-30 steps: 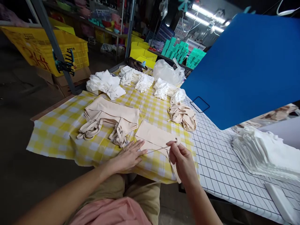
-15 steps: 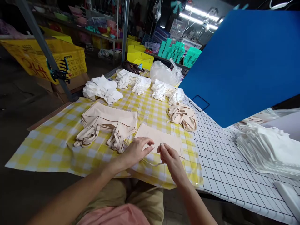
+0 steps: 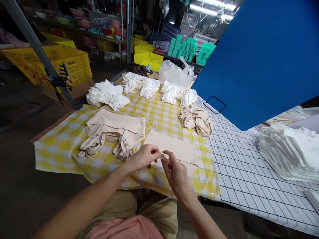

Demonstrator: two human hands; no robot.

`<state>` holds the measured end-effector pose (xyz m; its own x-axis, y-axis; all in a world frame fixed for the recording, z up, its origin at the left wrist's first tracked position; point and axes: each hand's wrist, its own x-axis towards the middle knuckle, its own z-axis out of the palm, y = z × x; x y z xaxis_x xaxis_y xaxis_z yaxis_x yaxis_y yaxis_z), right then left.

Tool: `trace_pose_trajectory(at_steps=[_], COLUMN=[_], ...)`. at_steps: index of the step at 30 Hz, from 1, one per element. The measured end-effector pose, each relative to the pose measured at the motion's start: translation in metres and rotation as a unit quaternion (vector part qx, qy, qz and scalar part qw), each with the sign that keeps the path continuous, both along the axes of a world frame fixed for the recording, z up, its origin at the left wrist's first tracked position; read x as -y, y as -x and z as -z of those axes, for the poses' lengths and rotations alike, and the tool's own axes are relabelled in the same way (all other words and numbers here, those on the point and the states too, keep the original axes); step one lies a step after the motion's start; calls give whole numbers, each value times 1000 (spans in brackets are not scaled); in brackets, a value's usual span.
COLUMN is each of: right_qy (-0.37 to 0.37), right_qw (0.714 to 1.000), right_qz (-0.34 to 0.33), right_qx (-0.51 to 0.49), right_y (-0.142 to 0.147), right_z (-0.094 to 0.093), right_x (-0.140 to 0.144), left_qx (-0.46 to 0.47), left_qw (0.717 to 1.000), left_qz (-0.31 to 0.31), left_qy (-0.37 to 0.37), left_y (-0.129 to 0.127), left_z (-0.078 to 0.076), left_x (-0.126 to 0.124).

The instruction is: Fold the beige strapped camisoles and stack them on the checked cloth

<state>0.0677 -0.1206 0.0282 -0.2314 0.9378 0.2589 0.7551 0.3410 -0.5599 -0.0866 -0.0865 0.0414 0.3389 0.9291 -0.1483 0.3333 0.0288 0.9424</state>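
Both hands closer together than second ago, strap no longer stretched taut. Left to right: stack of beige garments (image 3: 116,127) far left on yellow checked cloth (image 3: 62,146). Left hand (image 3: 146,156) grip pinched shut on thin strap (image 3: 165,159) at near edge of flat beige piece (image 3: 174,147); right hand (image 3: 176,174) grip closed on same strap. Fabric looks light, soft, limp; best held at strap end. Crumpled beige pile (image 3: 195,120) far right, white stack (image 3: 290,151) beyond on gridded surface (image 3: 239,179). Nothing blocks hands.
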Motion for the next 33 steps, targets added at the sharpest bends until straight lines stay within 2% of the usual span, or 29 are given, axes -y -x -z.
trace_pose_trajectory(at_steps=[3, 5, 8, 10, 11, 13, 15, 17, 19, 22, 25, 33], right_qy=[-98, -134, -123, -84, -57, -1, 52, 86, 99, 95, 88, 73], right_qw=[993, 986, 985, 992, 996, 999, 993, 984, 981, 984, 988, 997], right_qz=[-43, -65, -85, -79, -63, -11, 41, 71, 83, 81, 74, 36], right_qx=[44, 74, 88, 54, 27, -39, -101, -139, -144, -123, -99, -1], right_y=[-3, -7, -11, -12, -12, -11, -11, -11, -12, -14, -15, -17], right_z=[6, 8, 13, 16, 17, 20, 22, 26, 30, 34, 35, 30], right_x=[-1, -3, -5, -8, -10, -15, -22, -28, -34, -39, -44, -57], left_qx=[63, 99, 118, 78, 36, -78, -191, -269, -321, -361, -354, -284], left_qw=[995, 988, 979, 983, 990, 996, 967, 917, 881, 859, 866, 924], left_qz=[18, 27, 55, 69, 65, 44, 45, 88, 138, 161, 137, 40], left_qy=[78, 114, 155, 148, 120, 0, -162, -280, -319, -327, -326, -253], left_y=[1, 1, 2, 2, 2, 1, 0, -3, -6, -10, -13, -16], left_z=[5, 7, 10, 14, 17, 23, 30, 36, 40, 41, 43, 57], left_x=[-4, -6, -9, -12, -14, -19, -24, -28, -32, -34, -36, -44])
